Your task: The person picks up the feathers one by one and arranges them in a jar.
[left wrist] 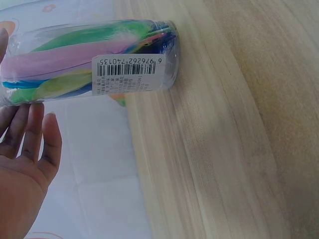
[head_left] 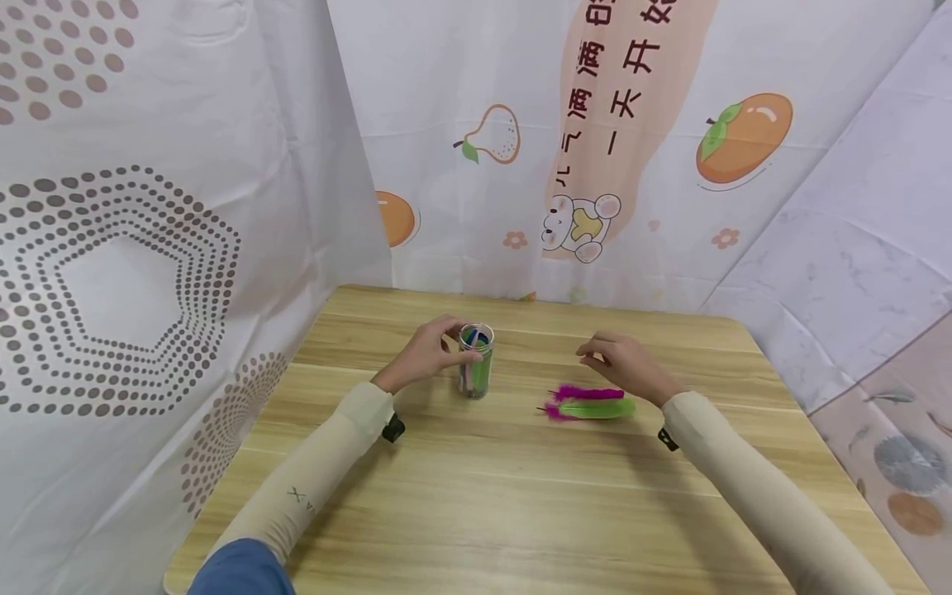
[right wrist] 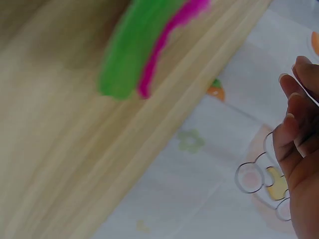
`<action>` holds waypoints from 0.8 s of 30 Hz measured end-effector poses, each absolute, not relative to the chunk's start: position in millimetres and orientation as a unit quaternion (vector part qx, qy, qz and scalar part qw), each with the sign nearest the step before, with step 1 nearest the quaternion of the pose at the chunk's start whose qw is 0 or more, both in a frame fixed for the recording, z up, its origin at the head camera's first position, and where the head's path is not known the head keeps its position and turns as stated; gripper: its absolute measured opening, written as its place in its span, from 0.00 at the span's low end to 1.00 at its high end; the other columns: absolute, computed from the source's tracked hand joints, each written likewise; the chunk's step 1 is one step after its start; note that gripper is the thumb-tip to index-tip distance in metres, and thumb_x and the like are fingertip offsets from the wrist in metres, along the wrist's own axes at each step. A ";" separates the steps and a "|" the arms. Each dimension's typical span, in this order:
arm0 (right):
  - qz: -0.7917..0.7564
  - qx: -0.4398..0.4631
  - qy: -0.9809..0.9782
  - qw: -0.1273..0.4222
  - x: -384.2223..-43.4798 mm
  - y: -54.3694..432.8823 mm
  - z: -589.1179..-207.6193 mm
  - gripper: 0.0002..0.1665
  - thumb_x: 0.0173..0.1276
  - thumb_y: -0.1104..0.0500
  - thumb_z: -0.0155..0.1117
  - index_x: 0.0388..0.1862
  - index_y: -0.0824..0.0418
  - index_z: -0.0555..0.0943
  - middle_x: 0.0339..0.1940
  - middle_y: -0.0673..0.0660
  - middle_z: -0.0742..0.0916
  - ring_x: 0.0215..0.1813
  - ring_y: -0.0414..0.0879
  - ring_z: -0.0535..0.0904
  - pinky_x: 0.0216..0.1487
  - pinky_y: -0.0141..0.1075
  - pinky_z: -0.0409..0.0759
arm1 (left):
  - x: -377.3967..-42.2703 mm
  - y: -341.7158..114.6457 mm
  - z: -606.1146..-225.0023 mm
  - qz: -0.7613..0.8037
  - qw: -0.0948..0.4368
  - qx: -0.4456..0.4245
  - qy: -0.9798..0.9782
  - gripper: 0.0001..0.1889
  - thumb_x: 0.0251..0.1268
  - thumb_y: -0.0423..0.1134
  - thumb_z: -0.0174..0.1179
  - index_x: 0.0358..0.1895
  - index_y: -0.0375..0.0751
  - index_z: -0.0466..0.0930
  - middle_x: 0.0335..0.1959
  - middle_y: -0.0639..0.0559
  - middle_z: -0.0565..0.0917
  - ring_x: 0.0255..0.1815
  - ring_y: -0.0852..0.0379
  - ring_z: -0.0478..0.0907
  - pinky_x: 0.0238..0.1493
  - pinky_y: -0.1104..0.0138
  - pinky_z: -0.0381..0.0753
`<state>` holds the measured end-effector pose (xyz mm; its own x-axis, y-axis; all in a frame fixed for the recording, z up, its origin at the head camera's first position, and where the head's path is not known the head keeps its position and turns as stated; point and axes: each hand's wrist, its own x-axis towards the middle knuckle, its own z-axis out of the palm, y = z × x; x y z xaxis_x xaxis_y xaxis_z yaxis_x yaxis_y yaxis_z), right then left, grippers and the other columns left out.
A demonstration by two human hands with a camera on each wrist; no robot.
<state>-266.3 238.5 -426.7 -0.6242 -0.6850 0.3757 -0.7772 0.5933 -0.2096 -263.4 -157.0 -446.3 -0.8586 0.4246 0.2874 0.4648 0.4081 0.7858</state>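
A clear plastic jar (head_left: 476, 376) stands upright on the table, packed with feathers in green, pink, blue and yellow. My left hand (head_left: 431, 351) holds it near the rim, thumb in front and fingers behind. In the left wrist view, a white barcode label (left wrist: 128, 73) shows on the jar (left wrist: 172, 55), with left-hand fingers (left wrist: 34, 132) against its side. Above the table, my right hand (head_left: 625, 364) hovers with loosely bent fingers and nothing visible between them. Just below it lie a green feather (head_left: 598, 409) and magenta feathers (head_left: 601, 394), side by side.
The wooden table (head_left: 476, 504) has its far edge against a white printed curtain (head_left: 446, 240). Another patterned curtain (head_left: 134, 289) hangs along the left side, and a marbled cloth (head_left: 840, 289) covers the right.
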 end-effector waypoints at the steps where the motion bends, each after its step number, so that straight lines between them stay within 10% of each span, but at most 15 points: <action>1: 0.176 0.408 -0.887 0.125 -265.2 242.4 -429.4 0.07 0.69 0.65 0.72 0.45 0.60 0.89 0.38 0.50 0.87 0.35 0.39 0.81 0.36 0.39 0.81 | -263.4 -156.9 -446.1 -0.475 0.021 -0.266 -0.838 0.30 0.59 0.61 0.73 0.62 0.54 0.81 0.50 0.59 0.81 0.50 0.57 0.76 0.44 0.58 0.83; 24: 0.169 0.339 -0.919 0.111 -235.6 301.0 -477.0 0.09 0.64 0.61 0.78 0.43 0.59 0.90 0.37 0.49 0.88 0.36 0.41 0.82 0.36 0.41 0.82 | -262.2 -155.0 -445.4 -0.467 0.019 -0.254 -0.847 0.29 0.60 0.59 0.73 0.63 0.53 0.81 0.51 0.59 0.80 0.50 0.57 0.77 0.44 0.61 0.82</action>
